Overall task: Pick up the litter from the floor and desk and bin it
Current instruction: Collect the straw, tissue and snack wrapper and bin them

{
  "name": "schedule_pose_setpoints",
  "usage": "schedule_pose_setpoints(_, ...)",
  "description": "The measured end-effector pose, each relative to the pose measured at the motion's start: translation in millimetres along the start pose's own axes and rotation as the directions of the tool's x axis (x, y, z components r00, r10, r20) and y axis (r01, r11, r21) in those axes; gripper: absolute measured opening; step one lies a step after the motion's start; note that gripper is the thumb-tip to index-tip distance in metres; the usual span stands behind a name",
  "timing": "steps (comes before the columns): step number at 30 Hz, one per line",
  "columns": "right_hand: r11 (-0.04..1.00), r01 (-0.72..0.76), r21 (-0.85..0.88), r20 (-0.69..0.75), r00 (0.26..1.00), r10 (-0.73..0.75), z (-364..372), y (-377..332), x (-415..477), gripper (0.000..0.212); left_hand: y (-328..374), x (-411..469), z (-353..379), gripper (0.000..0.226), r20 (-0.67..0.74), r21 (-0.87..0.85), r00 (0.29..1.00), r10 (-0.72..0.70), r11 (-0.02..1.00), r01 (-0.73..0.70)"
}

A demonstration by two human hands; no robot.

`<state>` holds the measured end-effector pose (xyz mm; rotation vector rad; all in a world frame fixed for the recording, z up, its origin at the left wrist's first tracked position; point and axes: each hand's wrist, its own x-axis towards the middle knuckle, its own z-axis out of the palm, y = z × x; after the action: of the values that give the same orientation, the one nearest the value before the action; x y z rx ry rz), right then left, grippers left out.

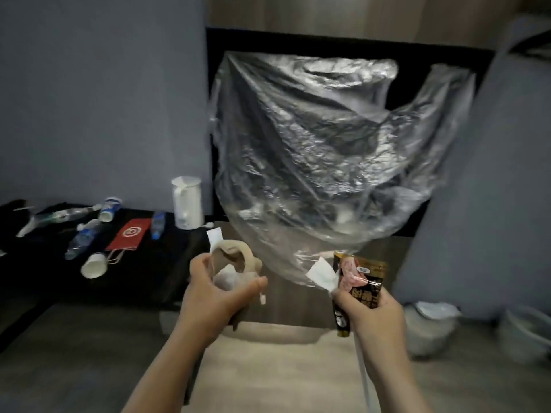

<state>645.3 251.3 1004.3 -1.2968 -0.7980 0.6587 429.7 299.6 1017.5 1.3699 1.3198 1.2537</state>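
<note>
Partly done, I judge: the left hand [214, 296] grips crumpled brown paper [235, 257], and the right hand [369, 311] clutches a snack wrapper [357, 281] and tissue [323, 274] just beside the billowing clear plastic bag [313, 150], while plastic bottles [82, 239], a paper cup [94, 265] and a red paper bag [131, 235] await on the far-left desk [167, 263].

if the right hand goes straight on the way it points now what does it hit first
Most likely the clear plastic bag, billowing just beyond the right hand; the snack wrapper it holds would touch first. Depth is hard to judge.
</note>
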Motion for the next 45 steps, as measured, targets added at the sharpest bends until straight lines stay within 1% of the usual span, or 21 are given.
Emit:
schedule_pose_setpoints(3, 1.000, 0.016, 0.006, -0.160, 0.987, -0.015, -101.4, -13.7, 17.8, 0.012, 18.3, -14.7, 106.4, 0.110, 0.134, -0.017, 0.990, 0.039, 0.999, -0.037)
schedule_pose_setpoints(5, 1.000, 0.023, -0.001, -0.274, 0.961, -0.022, -164.6, -21.5, 23.6, 0.010, 30.0, -25.6, 170.2, 0.112, 0.235, -0.016, 0.970, 0.066, 0.998, -0.064)
schedule_pose_setpoints(8, 0.999, 0.013, -0.046, -0.425, 0.905, -0.031, -248.0, -27.7, 26.2, 0.010, 42.9, -44.9, 260.2, 0.104, 0.402, -0.037, 0.911, 0.087, 0.996, -0.078)
schedule_pose_setpoints(10, 0.998, 0.005, -0.064, -0.519, 0.854, -0.038, -296.5, -31.7, 30.3, 0.015, 49.6, -57.5, 314.8, 0.105, 0.497, -0.060, 0.863, 0.086, 0.996, -0.064)
schedule_pose_setpoints(13, 0.996, 0.001, -0.089, -0.632, 0.773, -0.057, -358.7, -37.5, 41.9, 0.012, 56.9, -68.6, 385.3, 0.105, 0.578, -0.073, 0.808, 0.112, 0.994, -0.085)
schedule_pose_setpoints(16, 0.996, 0.004, -0.094, -0.698, 0.713, -0.069, -405.0, -37.2, 58.9, 0.010, 58.1, -68.0, 445.4, 0.094, 0.626, -0.095, 0.766, 0.143, 0.990, -0.106)
schedule_pose_setpoints(18, 0.995, 0.011, -0.103, -0.724, 0.685, -0.083, -430.0, -33.2, 76.4, 0.011, 59.6, -61.3, 481.7, 0.092, 0.651, -0.099, 0.743, 0.155, 0.988, -0.120)
schedule_pose_setpoints(20, 0.993, 0.007, -0.122, -0.743, 0.663, -0.096, -451.6, -26.6, 101.2, 0.011, 61.7, -46.4, 517.2, 0.092, 0.668, -0.114, 0.729, 0.150, 0.989, -0.099)
schedule_pose_setpoints(25, 0.992, -0.045, -0.121, -0.777, 0.626, -0.066, -491.9, -17.0, 189.2, 0.011, 80.6, 9.0, 610.1, 0.096, 0.660, -0.082, 0.737, 0.147, 0.989, -0.123)
schedule_pose_setpoints(27, 0.990, -0.065, -0.124, -0.785, 0.616, -0.058, -507.4, -12.3, 220.2, 0.011, 86.8, 24.5, 649.8, 0.095, 0.672, -0.067, 0.728, 0.137, 0.990, -0.124)
schedule_pose_setpoints(29, 0.988, -0.095, -0.122, -0.800, 0.599, -0.041, -526.8, -3.8, 244.4, 0.012, 86.9, 33.2, 690.4, 0.094, 0.696, -0.056, 0.707, 0.125, 0.991, -0.120)
schedule_pose_setpoints(31, 0.987, -0.119, -0.106, -0.816, 0.578, -0.018, -550.0, 3.1, 267.3, 0.012, 86.6, 34.5, 729.9, 0.093, 0.738, -0.045, 0.665, 0.115, 0.992, -0.121)
schedule_pose_setpoints(32, 0.987, -0.127, -0.095, -0.831, 0.556, -0.008, -575.4, 10.0, 285.0, 0.012, 84.8, 33.7, 765.7, 0.091, 0.757, -0.040, 0.644, 0.112, 0.991, -0.125)
schedule_pose_setpoints(35, 0.986, -0.141, -0.084, -0.851, 0.525, 0.002, -612.5, 17.2, 308.2, 0.015, 80.6, 33.0, 816.1, 0.081, 0.772, -0.034, 0.625, 0.113, 0.990, -0.138)
schedule_pose_setpoints(36, 0.988, -0.129, -0.085, -0.852, 0.524, -0.004, -616.7, 16.5, 311.7, 0.015, 81.0, 34.0, 822.4, 0.080, 0.778, -0.038, 0.617, 0.118, 0.989, -0.141)
schedule_pose_setpoints(38, 0.990, -0.121, -0.069, -0.850, 0.527, 0.005, -652.5, 27.3, 336.5, 0.015, 78.6, 33.7, 867.2, 0.078, 0.785, -0.027, 0.609, 0.112, 0.989, -0.147)
schedule_pose_setpoints(40, 0.991, -0.126, -0.047, -0.838, 0.545, 0.030, -689.7, 34.6, 367.3, 0.015, 83.0, 32.0, 911.6, 0.076, 0.774, -0.024, 0.622, 0.117, 0.987, -0.156)
schedule_pose_setpoints(42, 0.990, -0.141, -0.029, -0.831, 0.553, 0.054, -727.9, 40.1, 397.1, 0.016, 89.7, 29.4, 953.9, 0.078, 0.778, -0.030, 0.617, 0.118, 0.988, -0.151)
schedule_pose_setpoints(45, 0.988, -0.156, -0.017, -0.805, 0.588, 0.079, -779.6, 35.4, 439.1, 0.015, 104.5, 27.0, 1009.8, 0.078, 0.783, -0.025, 0.613, 0.110, 0.989, -0.147)
